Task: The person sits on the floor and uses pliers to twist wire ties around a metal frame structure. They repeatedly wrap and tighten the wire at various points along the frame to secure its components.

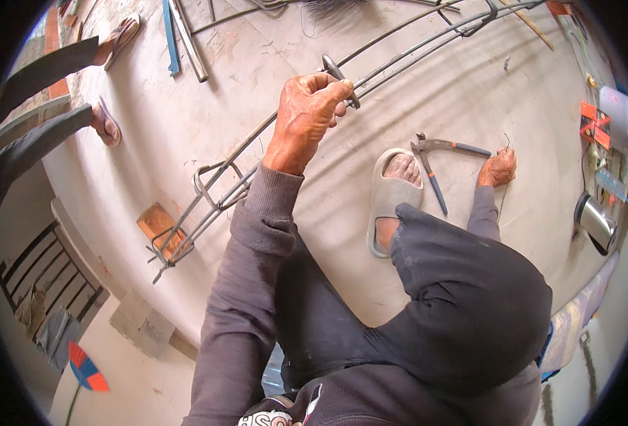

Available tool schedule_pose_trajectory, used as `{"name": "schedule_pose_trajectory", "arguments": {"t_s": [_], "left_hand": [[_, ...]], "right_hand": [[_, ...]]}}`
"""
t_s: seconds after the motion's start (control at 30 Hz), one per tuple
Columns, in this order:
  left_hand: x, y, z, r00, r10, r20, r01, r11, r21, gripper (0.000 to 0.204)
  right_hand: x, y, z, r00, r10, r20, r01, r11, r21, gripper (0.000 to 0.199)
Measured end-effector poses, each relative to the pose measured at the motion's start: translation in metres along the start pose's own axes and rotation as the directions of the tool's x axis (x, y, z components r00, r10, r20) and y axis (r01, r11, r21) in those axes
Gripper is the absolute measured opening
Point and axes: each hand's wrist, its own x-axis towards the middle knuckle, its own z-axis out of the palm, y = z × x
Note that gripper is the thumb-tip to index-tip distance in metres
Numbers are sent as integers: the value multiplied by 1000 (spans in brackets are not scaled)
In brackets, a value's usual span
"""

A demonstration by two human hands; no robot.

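Note:
My left hand (307, 113) grips a bent steel stirrup ring (337, 73) where it sits on a long cage of steel rebars (413, 50) that runs across the concrete floor. My right hand (498, 167) reaches down to the floor and pinches a thin piece of tie wire (506, 140). Pincers with dark blue handles (438, 160) lie on the floor between my right hand and my foot in a grey slipper (388, 199). Another stirrup (215, 186) wraps the bars lower left.
A wood block (159, 226) props the cage's near end. Another person's legs and sandalled feet (105, 121) stand at upper left. Loose metal bars (186, 39) lie at the top. A metal cup (596, 221) and orange items (594, 122) sit at the right edge.

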Motion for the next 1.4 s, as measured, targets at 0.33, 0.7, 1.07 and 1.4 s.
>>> {"name": "schedule_pose_trajectory", "arguments": {"t_s": [0.33, 0.7, 1.07, 1.4], "left_hand": [[0, 14, -16, 999, -43, 26, 42, 998, 52, 27], [-10, 14, -4, 990, 93, -104, -54, 943, 328, 32], [-14, -23, 20, 819, 524, -232, -383, 802, 458, 32], [-8, -27, 23, 852, 476, -219, -311, 796, 520, 36]], "right_hand": [[0, -12, -15, 998, -54, -12, 55, 996, 65, 7], [-4, -14, -24, 997, -78, 22, 75, 990, 116, 7], [17, 10, -31, 976, -163, 146, 75, 875, 479, 18], [38, 56, -56, 753, -365, 548, 134, 899, 416, 15]]}}
